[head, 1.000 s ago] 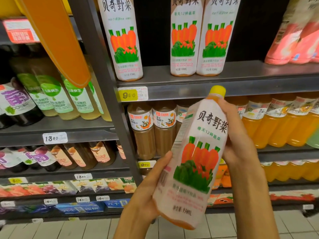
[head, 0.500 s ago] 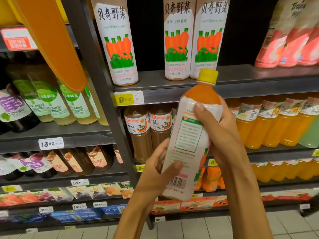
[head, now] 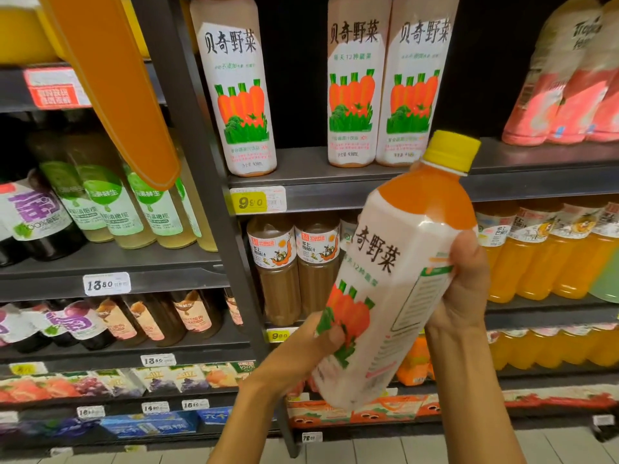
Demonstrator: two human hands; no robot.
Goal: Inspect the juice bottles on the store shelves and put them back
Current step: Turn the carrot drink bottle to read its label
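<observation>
- Both hands are holding one juice bottle [head: 398,289] in front of the shelves: the left hand [head: 301,356] is gripping its lower part, and the right hand [head: 462,289] is wrapping around its upper side.
- It is leaning to the right, with the yellow cap [head: 452,150] pointing up and the carrot picture facing left.
- Three bottles of the same kind [head: 355,88] are standing on the upper shelf [head: 335,182] behind it.
- Orange drinks [head: 549,252] are standing on the lower shelf at the right.
</observation>
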